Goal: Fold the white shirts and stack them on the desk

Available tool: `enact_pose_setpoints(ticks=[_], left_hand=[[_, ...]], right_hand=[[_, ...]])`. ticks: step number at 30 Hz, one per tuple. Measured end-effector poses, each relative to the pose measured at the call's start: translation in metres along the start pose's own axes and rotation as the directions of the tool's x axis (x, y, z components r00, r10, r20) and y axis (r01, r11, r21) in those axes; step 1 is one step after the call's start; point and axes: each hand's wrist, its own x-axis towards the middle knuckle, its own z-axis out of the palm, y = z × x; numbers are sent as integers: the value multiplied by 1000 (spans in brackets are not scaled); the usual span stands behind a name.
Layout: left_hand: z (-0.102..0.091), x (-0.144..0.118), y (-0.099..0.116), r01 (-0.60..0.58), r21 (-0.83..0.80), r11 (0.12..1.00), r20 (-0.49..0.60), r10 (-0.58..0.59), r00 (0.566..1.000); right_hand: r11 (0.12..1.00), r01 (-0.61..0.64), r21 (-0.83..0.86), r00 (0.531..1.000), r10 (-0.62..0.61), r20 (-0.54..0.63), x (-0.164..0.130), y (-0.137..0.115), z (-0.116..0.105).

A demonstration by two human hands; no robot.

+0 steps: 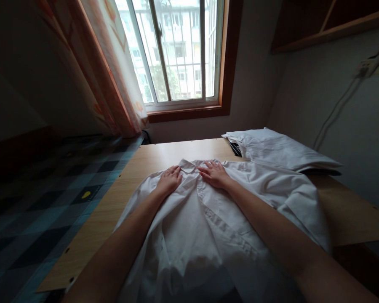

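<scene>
Both hands lying flat, fingers spread, gripping nothing; left hand (169, 180) and right hand (215, 174) pressing white shirt (192, 219) at collar (189, 165) on wooden table (135, 168); smoothing step likely; next probably needing collar kept pinned.

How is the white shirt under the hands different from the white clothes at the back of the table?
The white collared shirt lies spread open and rumpled; the white folded clothes form a neat flat stack. Left hand and right hand press flat on the shirt; nothing touches the stack. Both are white cloth on the wooden table.
</scene>
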Motion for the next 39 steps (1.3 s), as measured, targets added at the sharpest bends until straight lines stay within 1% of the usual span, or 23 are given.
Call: enact_pose_setpoints(ticks=[3,6,8,11,13,16,18,20,22,24,25,26,27,29,31,32,34,36,39], left_hand=[[-1,2,0,27,17,999,52,-28,998],[-3,3,0,40,30,999,56,-42,998],[-5,4,1,81,34,996,64,-83,994],[-10,6,3,133,41,990,119,-137,983],[-13,8,4,137,50,989,161,-143,976],[-17,12,2,141,64,988,188,-151,971],[-20,15,1,155,81,985,191,-168,967],[-24,17,1,180,120,976,172,-199,965],[-33,16,3,182,177,967,90,-200,976],[-47,8,7,148,212,966,-27,-145,989],[-56,1,10,116,210,971,-70,-103,992],[-64,-8,12,84,191,978,-85,-69,994],[-72,-18,15,54,161,985,-63,-45,997],[-86,-40,20,-10,102,995,65,3,998],[-94,-63,23,-19,66,998,196,6,981],[-96,-72,24,-19,58,998,238,4,971],[-100,-87,25,-22,58,998,278,5,960],[-105,-96,25,-24,80,996,289,-1,957],[-119,-109,29,-13,140,990,314,-32,949]], right_hand=[[1000,0,5,1000,0,6,2,1,1],[1000,-6,9,1000,6,0,3,2,1],[1000,-4,11,1000,4,-7,5,3,2],[1000,-3,8,1000,3,-12,8,5,3],[1000,-9,4,1000,9,-11,10,6,4],[1000,-29,10,999,29,-15,14,6,4],[999,-46,19,999,46,-14,17,5,4],[998,-53,23,999,53,-12,19,5,2],[998,-55,25,998,55,-13,21,5,1],[998,-56,25,998,56,-14,23,6,1],[998,-56,25,998,57,-15,23,6,1],[998,-57,25,998,57,-16,24,6,1],[998,-57,25,998,57,-16,24,6,1],[998,-54,23,998,55,-16,24,7,1],[998,-53,16,999,53,-13,23,6,1],[999,-51,13,999,52,-11,23,6,0],[999,-51,10,999,51,-9,22,6,0],[999,-52,8,999,52,-7,21,6,-1],[999,-47,1,999,47,-7,20,5,-2]])
